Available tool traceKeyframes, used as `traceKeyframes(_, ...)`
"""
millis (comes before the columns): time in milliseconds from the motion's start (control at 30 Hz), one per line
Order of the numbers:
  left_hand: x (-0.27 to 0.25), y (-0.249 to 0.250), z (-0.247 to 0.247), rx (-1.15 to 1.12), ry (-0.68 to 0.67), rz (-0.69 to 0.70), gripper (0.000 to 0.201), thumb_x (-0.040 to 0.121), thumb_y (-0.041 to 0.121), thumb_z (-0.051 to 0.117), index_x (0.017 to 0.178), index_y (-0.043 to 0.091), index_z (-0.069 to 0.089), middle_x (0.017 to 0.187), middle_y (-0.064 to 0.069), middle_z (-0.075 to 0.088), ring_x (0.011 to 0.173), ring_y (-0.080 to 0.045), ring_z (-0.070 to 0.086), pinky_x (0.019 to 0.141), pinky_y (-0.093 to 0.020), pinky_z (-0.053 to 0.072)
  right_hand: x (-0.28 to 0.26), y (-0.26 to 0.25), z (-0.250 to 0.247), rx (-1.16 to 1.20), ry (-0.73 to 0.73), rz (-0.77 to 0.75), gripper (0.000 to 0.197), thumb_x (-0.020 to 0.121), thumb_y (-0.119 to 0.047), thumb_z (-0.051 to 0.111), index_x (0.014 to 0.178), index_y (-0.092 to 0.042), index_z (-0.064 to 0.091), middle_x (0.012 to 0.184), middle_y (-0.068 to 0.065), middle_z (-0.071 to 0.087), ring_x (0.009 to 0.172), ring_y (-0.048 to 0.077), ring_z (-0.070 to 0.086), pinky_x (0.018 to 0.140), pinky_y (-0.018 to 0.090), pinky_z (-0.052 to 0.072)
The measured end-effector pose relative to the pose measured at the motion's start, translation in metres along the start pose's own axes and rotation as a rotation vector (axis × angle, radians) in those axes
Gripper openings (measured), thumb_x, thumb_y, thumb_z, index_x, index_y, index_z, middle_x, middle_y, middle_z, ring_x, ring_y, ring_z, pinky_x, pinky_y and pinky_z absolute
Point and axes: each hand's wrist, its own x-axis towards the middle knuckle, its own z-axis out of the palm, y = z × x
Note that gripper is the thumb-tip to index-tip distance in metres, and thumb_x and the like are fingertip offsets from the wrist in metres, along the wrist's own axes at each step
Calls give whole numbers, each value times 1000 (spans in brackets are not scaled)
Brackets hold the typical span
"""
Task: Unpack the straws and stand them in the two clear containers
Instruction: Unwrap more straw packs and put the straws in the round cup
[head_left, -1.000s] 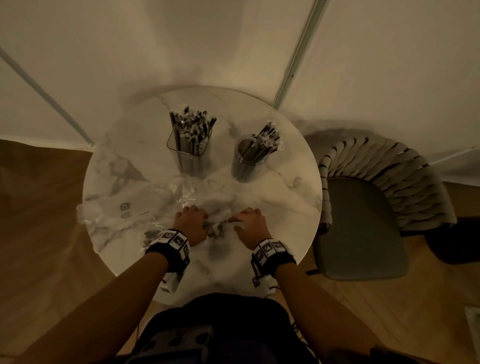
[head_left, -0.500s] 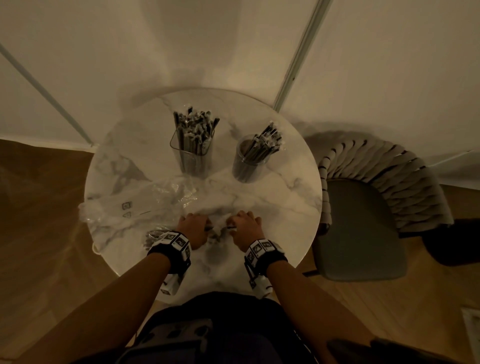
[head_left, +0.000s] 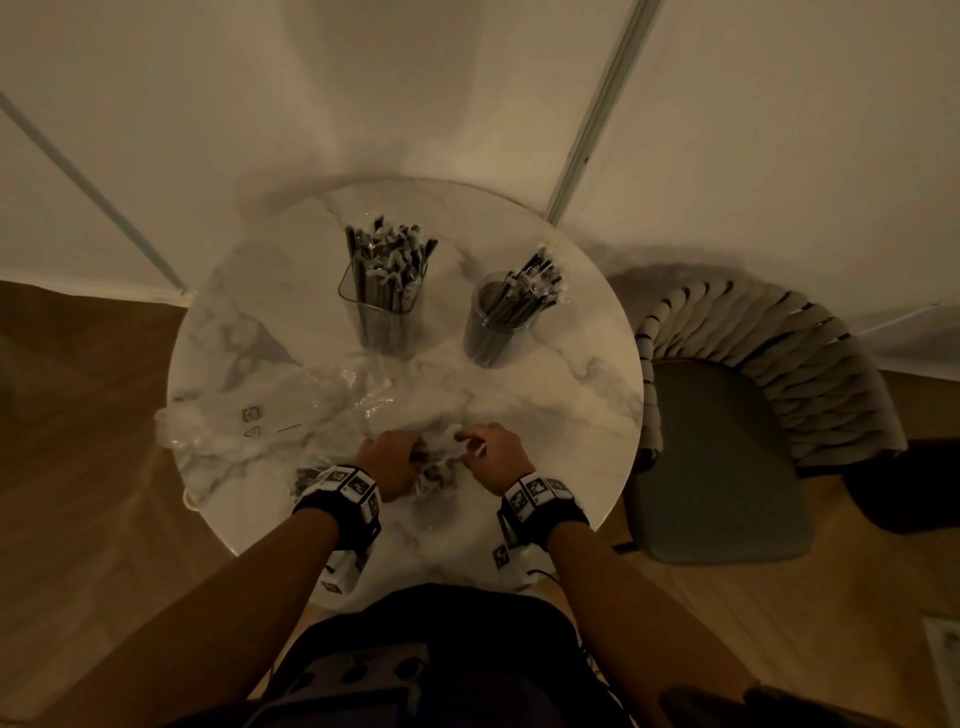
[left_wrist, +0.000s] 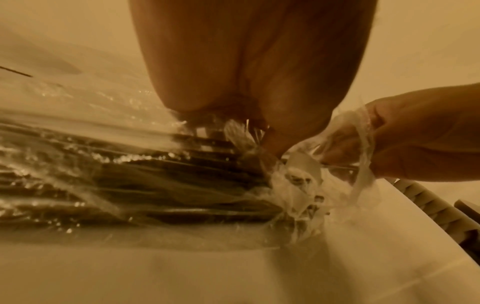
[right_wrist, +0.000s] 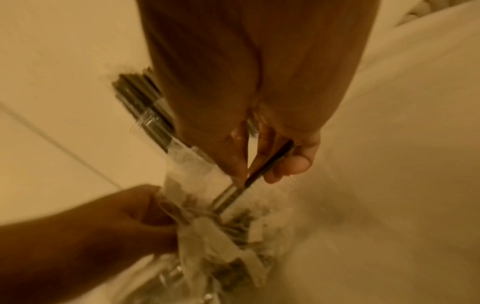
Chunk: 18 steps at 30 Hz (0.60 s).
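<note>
Mid-unpack: my left hand (head_left: 390, 457) grips the crinkly clear plastic straw pack (left_wrist: 145, 185) at the near table edge while my right hand (head_left: 493, 453) pinches dark thin straws (right_wrist: 262, 170) from its torn end. Next I'd say: pull free, then stand them in the round clear container (head_left: 496, 332), well behind.

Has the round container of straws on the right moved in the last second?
No. The round container keeps its place beside the square container and the same marble veins on the table; only the camera shifted slightly.
</note>
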Motion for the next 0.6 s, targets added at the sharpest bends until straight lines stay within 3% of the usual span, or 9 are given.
traceKeyframes(67, -1, 1, 0, -23, 10, -1, 18, 89, 27, 60, 106, 23, 63, 115, -5, 66, 107, -29, 60, 95, -41, 45, 0, 1, -3, 84, -16, 56, 40, 81, -4, 68, 120, -15, 69, 110, 7, 64, 90, 14, 59, 80, 20, 44)
traceKeyframes(233, -1, 1, -3, -103, -9, 19, 22, 87, 31, 61, 106, 21, 66, 111, -8, 67, 103, -30, 62, 90, -39, 49, -4, -2, -1, 302, 125, 182, 31, 73, -5, 80, 101, -14, 70, 90, 7, 75, 79, 18, 69, 75, 31, 57)
traceKeyframes(333, 0, 6, -4, -178, -16, 65, 23, 87, 33, 65, 104, 17, 69, 104, -7, 68, 97, -25, 63, 88, -34, 49, -3, -4, 3, 205, 102, 186, 28, 74, -13, 80, 101, -11, 74, 95, 8, 75, 84, 18, 68, 79, 27, 55)
traceKeyframes(400, 0, 9, -4, -214, 4, 86, 19, 88, 25, 66, 103, 14, 71, 102, -8, 69, 95, -23, 64, 85, -30, 49, -4, -6, 7, 122, 117, 139, 20, 82, -13, 71, 100, -6, 73, 99, 12, 73, 88, 24, 66, 77, 26, 49)
traceKeyframes(500, 2, 10, -1, -246, 30, 86, 19, 89, 14, 64, 105, 10, 72, 102, -9, 70, 89, -15, 61, 81, -21, 45, -5, -6, 13, -20, 110, 52, 16, 89, -12, 57, 89, 0, 68, 92, 21, 68, 84, 37, 63, 76, 37, 49)
traceKeyframes(600, 4, 8, 0, -232, 42, 78, 20, 90, 13, 62, 107, 10, 73, 105, -9, 70, 87, -13, 59, 78, -17, 40, -5, -8, 12, -147, 9, 17, 17, 90, -20, 51, 91, -7, 62, 94, 19, 65, 86, 38, 61, 76, 42, 50)
